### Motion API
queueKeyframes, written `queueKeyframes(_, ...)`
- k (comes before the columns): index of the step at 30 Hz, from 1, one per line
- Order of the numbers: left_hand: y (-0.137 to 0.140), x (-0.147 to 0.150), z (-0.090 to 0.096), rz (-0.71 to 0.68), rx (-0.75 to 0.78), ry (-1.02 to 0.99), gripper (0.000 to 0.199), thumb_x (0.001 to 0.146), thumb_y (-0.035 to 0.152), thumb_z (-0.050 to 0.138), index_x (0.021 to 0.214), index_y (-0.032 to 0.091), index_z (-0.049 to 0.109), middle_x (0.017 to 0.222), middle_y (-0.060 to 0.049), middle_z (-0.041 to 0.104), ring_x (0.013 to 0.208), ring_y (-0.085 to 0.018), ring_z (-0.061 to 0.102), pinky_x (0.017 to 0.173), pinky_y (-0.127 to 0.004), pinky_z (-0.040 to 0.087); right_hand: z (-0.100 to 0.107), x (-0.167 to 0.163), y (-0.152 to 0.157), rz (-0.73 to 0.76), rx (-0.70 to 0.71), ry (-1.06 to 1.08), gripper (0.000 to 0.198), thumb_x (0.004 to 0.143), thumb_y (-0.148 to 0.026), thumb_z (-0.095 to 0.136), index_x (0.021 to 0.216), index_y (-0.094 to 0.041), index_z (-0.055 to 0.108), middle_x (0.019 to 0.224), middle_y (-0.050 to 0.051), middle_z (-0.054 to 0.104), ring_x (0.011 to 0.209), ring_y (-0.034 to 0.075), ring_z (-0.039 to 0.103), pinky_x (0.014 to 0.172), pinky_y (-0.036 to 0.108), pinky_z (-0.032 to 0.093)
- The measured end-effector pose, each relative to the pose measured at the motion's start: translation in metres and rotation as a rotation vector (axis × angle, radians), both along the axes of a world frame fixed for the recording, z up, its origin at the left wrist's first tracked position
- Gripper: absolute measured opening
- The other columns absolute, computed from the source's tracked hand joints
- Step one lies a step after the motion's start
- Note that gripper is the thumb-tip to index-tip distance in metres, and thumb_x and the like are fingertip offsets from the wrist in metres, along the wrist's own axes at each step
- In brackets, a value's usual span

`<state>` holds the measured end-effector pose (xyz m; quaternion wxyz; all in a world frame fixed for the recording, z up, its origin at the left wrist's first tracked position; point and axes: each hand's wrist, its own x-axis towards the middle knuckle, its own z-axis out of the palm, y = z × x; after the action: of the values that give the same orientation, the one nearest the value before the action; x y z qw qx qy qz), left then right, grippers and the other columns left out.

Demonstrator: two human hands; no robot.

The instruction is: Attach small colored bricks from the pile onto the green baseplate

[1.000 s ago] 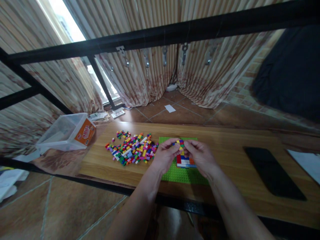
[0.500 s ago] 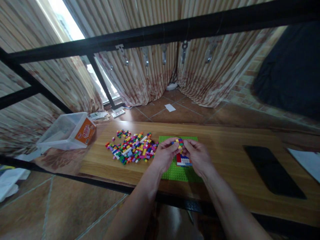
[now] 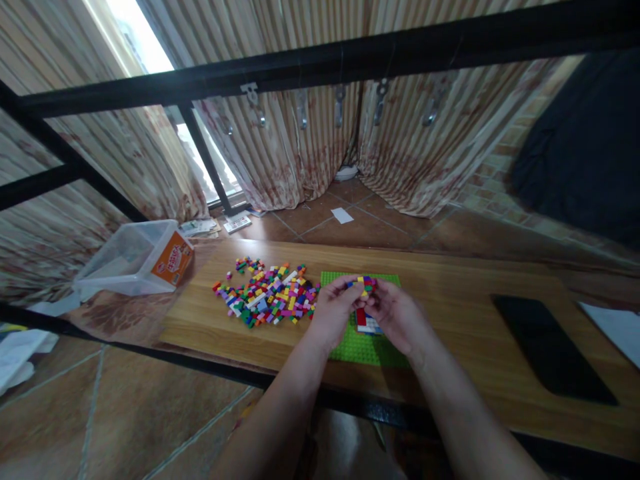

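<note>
Between my fingertips is a small cluster of toy building bricks, yellow, blue and red among its colours. My left hand is closed on its left side, and my right hand grips it from the right. Both hands are above a green studded baseplate. Beneath them a red, white and blue brick build sits on the plate, partly covered by my right hand. Left of the plate lies a loose heap of mixed coloured bricks.
A wooden tabletop carries everything. At its left stands a clear plastic bin with an orange label. A black flat panel and white paper lie to the right. A black metal bar with hooks crosses beyond the table.
My right hand has turned a little, its fingers curling under the brick cluster, which is tilted differently. Both hands stay over the baseplate. The whole view has shifted slightly.
</note>
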<state>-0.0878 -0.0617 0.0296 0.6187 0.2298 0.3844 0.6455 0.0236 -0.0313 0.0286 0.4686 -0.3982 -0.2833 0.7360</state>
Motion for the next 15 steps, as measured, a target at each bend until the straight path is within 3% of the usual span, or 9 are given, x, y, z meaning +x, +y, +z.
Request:
queueKeyframes(5,0.002,0.005,-0.004,0.064,-0.008,0.192,0.024,0.068,0.027,0.078,0.086,0.014,0.070,0.063,0.001,0.065,0.055,-0.009,0.057,0.061,-0.023,0.046,0.003,-0.006,-0.003,0.022,0.035,-0.077,0.043,0.071,-0.062,0.070,0.069,-0.020,0.062,0.056,-0.003,0.055,0.048,0.009,0.045,0.043,0.022,0.037)
queueKeyframes(9,0.003,0.011,-0.007,0.117,0.020,0.240,0.019,0.070,0.028,0.076,0.082,0.015,0.068,0.066,0.003,0.064,0.056,-0.009,0.056,0.058,-0.021,0.045,0.002,-0.015,-0.008,-0.114,0.128,-0.142,0.046,0.061,-0.058,0.080,0.063,-0.020,0.055,0.050,-0.007,0.046,0.042,0.006,0.036,0.038,0.020,0.024)
queueKeyframes(15,0.001,0.023,-0.006,0.237,0.029,0.281,0.013,0.075,0.027,0.071,0.077,0.016,0.065,0.062,0.004,0.058,0.057,-0.008,0.050,0.057,-0.019,0.041,-0.014,-0.021,-0.005,-0.233,0.308,-0.305,0.043,0.069,-0.063,0.070,0.068,-0.022,0.057,0.057,-0.005,0.056,0.053,0.012,0.050,0.051,0.026,0.039)
